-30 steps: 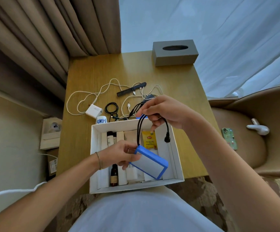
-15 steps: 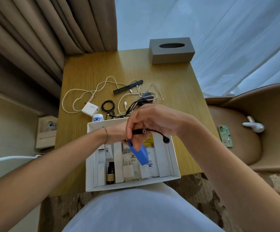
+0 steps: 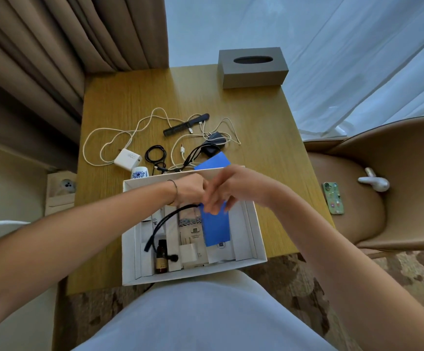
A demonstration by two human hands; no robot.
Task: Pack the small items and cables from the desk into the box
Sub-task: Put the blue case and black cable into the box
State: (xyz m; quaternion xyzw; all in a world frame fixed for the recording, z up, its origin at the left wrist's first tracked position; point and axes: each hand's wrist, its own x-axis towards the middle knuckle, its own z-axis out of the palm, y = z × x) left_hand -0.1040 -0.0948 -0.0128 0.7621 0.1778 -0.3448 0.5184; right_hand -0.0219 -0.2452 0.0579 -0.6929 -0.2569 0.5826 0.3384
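Both hands hold blue pack above box.

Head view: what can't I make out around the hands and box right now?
- Right hand and left hand: motion blur hides the exact grip on the blue power bank.
- Black cable: its upper end disappears under the hands.
- Blue item behind the box: mostly hidden by the far wall.
- Small bottle: label too small to read.

Wooden desk, beige curtains, tan chair, patterned carpet.
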